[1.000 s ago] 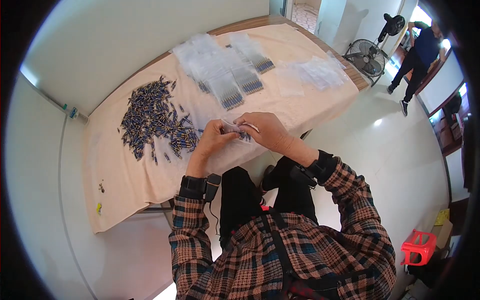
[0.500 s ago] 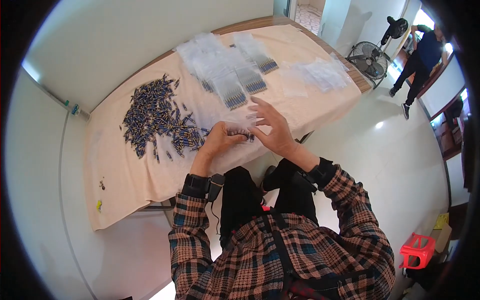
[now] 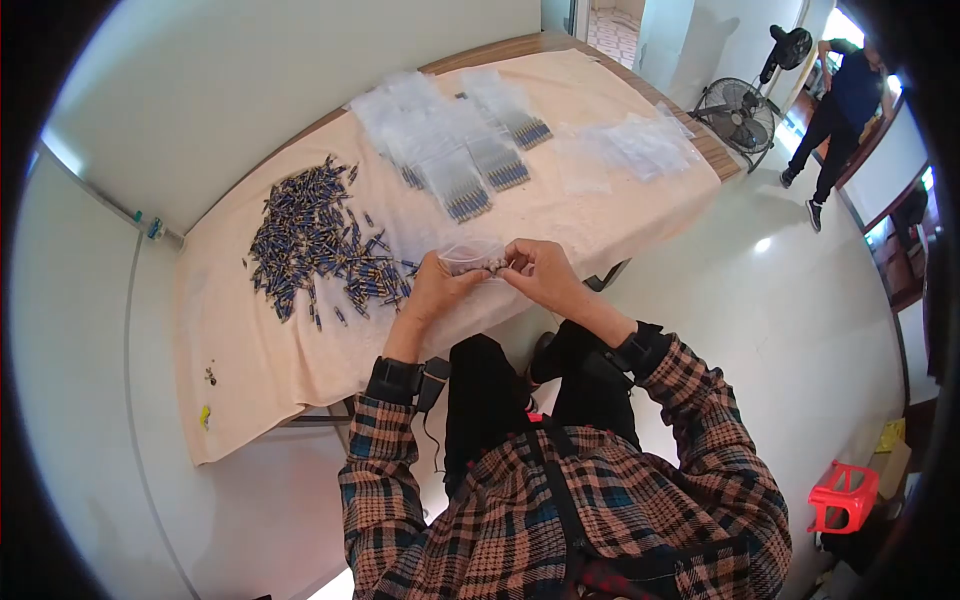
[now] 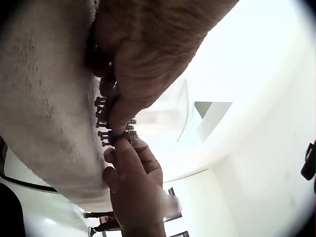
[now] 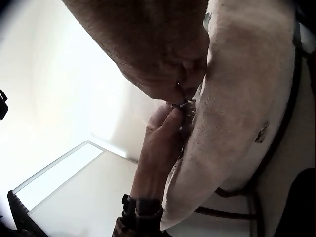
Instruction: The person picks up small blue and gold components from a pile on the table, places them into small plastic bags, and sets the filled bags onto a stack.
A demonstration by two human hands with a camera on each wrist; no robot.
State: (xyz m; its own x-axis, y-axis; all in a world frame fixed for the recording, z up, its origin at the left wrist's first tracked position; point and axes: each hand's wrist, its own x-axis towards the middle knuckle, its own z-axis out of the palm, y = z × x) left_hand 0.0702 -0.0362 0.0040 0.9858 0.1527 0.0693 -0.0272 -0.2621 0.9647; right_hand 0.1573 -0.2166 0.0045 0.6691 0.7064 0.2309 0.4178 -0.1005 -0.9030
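My left hand (image 3: pixel 430 292) grips a clear plastic bag (image 3: pixel 462 252) over the table's near edge, thumb on top. Inside the bag's lower end lies a row of small metal plug-like parts (image 4: pixel 102 118), side by side with ribbed ends. At the row's other end my right hand (image 3: pixel 548 278) pinches the bag and parts between thumb and fingers, close to the left thumb. The fingers of both hands cover most of the row. Left of my hands spreads a loose heap of blue-and-gold plug-like parts (image 3: pixel 305 230).
Filled clear bags (image 3: pixel 465 185) overlap behind my hands, each with a row of parts. Flat clear bags (image 3: pixel 640 145) lie at the right on the cloth (image 3: pixel 560 215). A floor fan (image 3: pixel 738 112), a standing person (image 3: pixel 850 100) and a red stool (image 3: pixel 843 497) are farther right.
My right hand first drew away from the bag with its fingers spread, then came back and now pinches at the row. The left hand has kept its hold on the bag.
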